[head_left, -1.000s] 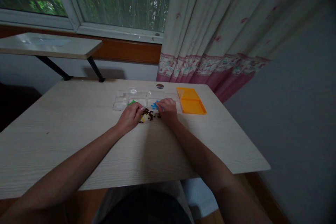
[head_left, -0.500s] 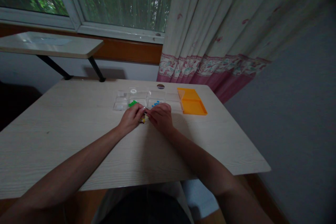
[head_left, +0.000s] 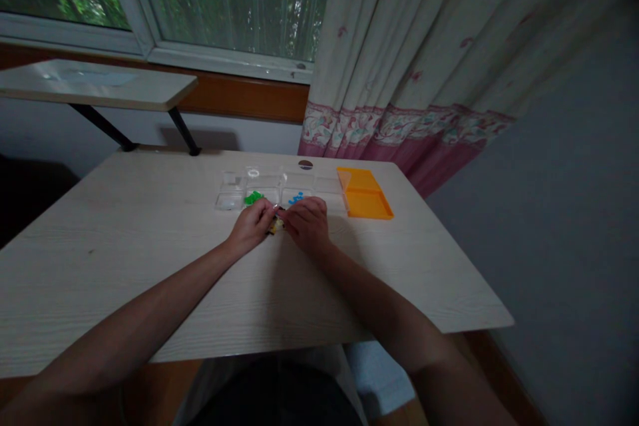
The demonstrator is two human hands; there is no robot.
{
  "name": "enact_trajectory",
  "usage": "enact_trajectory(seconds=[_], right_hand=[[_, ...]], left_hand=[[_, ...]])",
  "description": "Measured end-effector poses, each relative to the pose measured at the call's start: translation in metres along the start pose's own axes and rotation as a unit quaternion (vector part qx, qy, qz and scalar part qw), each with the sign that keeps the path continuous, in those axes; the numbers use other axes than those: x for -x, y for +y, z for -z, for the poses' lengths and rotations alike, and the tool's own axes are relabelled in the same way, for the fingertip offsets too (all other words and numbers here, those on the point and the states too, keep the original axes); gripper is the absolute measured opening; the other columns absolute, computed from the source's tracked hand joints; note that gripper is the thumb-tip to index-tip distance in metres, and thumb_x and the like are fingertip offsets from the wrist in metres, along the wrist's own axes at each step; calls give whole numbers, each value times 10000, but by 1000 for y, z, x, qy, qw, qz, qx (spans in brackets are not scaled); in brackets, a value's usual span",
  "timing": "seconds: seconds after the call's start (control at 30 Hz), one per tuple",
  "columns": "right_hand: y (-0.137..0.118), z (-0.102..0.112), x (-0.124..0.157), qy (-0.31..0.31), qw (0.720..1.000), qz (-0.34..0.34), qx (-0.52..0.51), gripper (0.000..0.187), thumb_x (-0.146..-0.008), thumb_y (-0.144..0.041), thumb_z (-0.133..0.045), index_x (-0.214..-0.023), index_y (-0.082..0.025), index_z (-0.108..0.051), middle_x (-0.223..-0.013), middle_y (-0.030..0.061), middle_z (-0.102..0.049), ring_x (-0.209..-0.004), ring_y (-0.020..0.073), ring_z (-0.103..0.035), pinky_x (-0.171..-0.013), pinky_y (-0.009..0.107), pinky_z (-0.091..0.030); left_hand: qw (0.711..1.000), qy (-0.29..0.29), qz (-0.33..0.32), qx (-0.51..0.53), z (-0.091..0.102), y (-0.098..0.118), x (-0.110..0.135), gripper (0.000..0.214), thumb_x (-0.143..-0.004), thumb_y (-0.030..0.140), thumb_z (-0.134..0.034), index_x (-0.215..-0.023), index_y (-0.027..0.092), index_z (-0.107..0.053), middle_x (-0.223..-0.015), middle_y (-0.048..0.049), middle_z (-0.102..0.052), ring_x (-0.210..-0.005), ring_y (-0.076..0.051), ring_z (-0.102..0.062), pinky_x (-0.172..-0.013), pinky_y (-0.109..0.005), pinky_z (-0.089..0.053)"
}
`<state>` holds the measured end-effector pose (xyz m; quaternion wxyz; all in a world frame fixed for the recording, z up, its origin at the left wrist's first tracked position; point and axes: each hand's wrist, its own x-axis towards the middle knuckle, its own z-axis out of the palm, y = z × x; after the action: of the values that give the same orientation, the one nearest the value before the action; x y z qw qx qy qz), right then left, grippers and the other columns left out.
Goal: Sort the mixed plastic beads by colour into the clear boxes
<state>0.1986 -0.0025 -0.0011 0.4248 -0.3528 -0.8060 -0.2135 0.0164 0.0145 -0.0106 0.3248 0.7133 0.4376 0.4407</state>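
My left hand [head_left: 252, 225] and my right hand [head_left: 307, 223] rest on the pale wooden table [head_left: 150, 259], fingertips meeting over a small pile of tiny pieces [head_left: 274, 226]; only a yellow bit of the pile shows between them. Both hands have curled, pinching fingers, and what they grip is too small to name. Just beyond them lies a clear compartment tray [head_left: 272, 190] holding green pieces [head_left: 252, 198] and blue pieces [head_left: 295, 198].
An orange lid [head_left: 364, 193] lies right of the clear tray. A small dark round object [head_left: 305, 164] sits near the table's far edge. A second table [head_left: 94, 83] stands at the back left under the window. A curtain [head_left: 409, 53] hangs at the right.
My right hand has moved left from beside the blue pieces to meet my left hand, covering the dark pieces that showed a second ago. Since half a second ago little has changed.
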Motion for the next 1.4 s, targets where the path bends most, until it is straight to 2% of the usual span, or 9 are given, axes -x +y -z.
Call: enact_trajectory(seconds=[0.17, 0.3, 0.47, 0.6, 0.77, 0.9, 1.07, 1.2, 1.4], right_hand=[[1, 3, -1, -27, 999, 16, 29, 133, -949, -264, -578, -971, -297, -705, -887, -12, -705, -974, 160, -538, -1057, 357, -306], [0, 8, -1, -81, 996, -4, 20, 161, -962, -274, -553, -991, -320, -705, -907, -15, -710, -980, 168, -546, -1069, 370, -292], [-1, 10, -1, -130, 990, -38, -23, 185, -963, -273, -556, -1045, -353, -702, -950, -13, -702, -1037, 170, -555, -1084, 383, -286], [10, 10, -3, -123, 991, -37, -32, 184, -966, -280, -557, -1041, -351, -710, -933, -23, -712, -1005, 156, -567, -1088, 380, -268], [45, 12, -1, -26, 988, -149, 26, 174, -947, -347, -588, -933, -276, -745, -843, -1, -736, -909, 187, -578, -974, 391, -323], [68, 9, 8, 17, 975, -215, 46, 214, -956, -339, -569, -910, -248, -758, -840, 21, -741, -895, 199, -583, -907, 379, -334], [71, -2, 14, -50, 978, -198, 49, 171, -943, -317, -591, -938, -254, -749, -870, 24, -743, -921, 207, -560, -940, 403, -295], [67, -7, 13, -101, 976, -185, 62, 160, -940, -296, -588, -958, -250, -740, -900, 31, -734, -937, 216, -532, -941, 408, -287], [69, -3, 15, -101, 971, -213, 42, 181, -942, -266, -564, -953, -237, -742, -921, 40, -723, -938, 214, -540, -914, 388, -332]], left_hand=[[994, -4, 33, 107, -8, -7, -1, 439, -920, 589, -487, -750, 184, -504, -597, 39, -474, -530, -94, -434, -497, -213, -355], [990, -13, 42, 138, -9, -9, -1, 445, -909, 603, -508, -769, 181, -521, -599, 38, -483, -524, -91, -442, -491, -209, -360], [987, -28, 49, 147, -8, -1, -1, 474, -899, 641, -491, -786, 182, -528, -575, 44, -462, -501, -94, -419, -488, -218, -363], [993, -21, 33, 112, -4, 7, -1, 476, -926, 628, -447, -797, 180, -546, -613, 29, -476, -548, -110, -447, -525, -230, -382], [997, -13, 14, 68, 12, 6, 0, 466, -992, 544, -344, -1057, 177, -624, -681, 8, -528, -613, -139, -499, -585, -251, -418], [1000, -4, -4, -21, 26, 3, -2, 435, -1005, 490, -345, -1068, 181, -644, -688, 5, -557, -653, -149, -544, -621, -253, -429], [991, -5, -31, -128, 31, -1, -3, 405, -1011, 439, -337, -1060, 196, -657, -878, -35, -681, -835, -180, -632, -759, -279, -474], [980, -6, -62, -187, 29, -9, -3, 352, -1002, 409, -370, -1096, 217, -650, -1066, -55, -707, -994, -206, -643, -882, -315, -474], [964, -25, -82, -253, 32, -10, -5, 326, -993, 378, -396, -1124, 202, -636, -1085, -85, -695, -1019, -240, -624, -909, -373, -481]])
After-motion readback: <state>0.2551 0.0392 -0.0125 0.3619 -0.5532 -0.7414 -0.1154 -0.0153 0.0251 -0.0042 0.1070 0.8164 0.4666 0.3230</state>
